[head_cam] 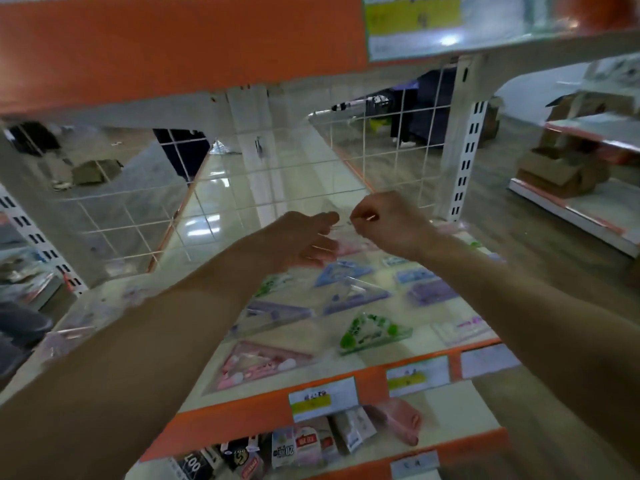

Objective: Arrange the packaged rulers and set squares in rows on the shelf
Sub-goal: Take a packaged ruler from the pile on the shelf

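Observation:
Both of my arms reach to the back of the cream shelf. My right hand is curled into a fist and pinches the edge of a clear packaged set square, which is hard to make out. My left hand meets it from the left, thumb above and fingers below the same packet. In front of the hands lie rows of packaged set squares: a pink one, a green one, two purple ones and a blue one. Flat ruler packets lie to the right.
A white wire grid backs the shelf, and an orange-edged shelf hangs close overhead. The front edge carries price labels. The shelf below holds small packaged goods. Cardboard boxes sit on a rack to the right.

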`<state>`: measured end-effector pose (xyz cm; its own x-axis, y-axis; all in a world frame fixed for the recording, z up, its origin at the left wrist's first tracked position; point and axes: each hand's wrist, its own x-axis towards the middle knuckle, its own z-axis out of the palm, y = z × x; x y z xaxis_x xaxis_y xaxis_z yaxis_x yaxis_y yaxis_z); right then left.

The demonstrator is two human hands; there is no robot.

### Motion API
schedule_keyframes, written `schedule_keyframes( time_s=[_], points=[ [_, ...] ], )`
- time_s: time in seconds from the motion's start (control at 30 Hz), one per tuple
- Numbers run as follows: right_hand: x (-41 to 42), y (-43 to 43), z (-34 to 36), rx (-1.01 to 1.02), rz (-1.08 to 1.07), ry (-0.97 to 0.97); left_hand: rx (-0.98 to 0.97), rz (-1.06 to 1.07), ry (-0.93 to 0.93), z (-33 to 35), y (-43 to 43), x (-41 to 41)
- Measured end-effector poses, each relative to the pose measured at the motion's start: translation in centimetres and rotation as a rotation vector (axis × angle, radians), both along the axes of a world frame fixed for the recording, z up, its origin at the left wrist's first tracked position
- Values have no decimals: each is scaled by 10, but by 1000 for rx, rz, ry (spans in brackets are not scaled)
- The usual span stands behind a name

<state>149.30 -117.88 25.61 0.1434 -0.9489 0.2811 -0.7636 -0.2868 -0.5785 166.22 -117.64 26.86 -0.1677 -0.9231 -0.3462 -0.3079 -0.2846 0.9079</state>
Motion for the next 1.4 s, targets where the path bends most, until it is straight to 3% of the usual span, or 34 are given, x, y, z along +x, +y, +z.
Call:
schedule_keyframes(
  time_s=[0.07,0.13,0.23,0.4,0.63,1.1,1.4],
  points=[
    [1,8,-2,-46,16,86,53,-8,192,0,2,-17],
    [-1,13,-6,-43,58,144,47,45,250,-3,5,-27],
    [-12,12,-7,-44,121,54,16,71,196,-8,8,-27],
    [-42,-2,-2,-87,-8,-188,-36,-28,67,-7,14,-14],
    [-40,5,1,123,50,-434,-122,-96,-203,0,20,-12],
    [-30,0,-5,256,17,-562,-186,37,-248,-4,12,9],
    [-38,2,-17,322,52,-398,-169,63,-273,-18,8,8]
  ],
)
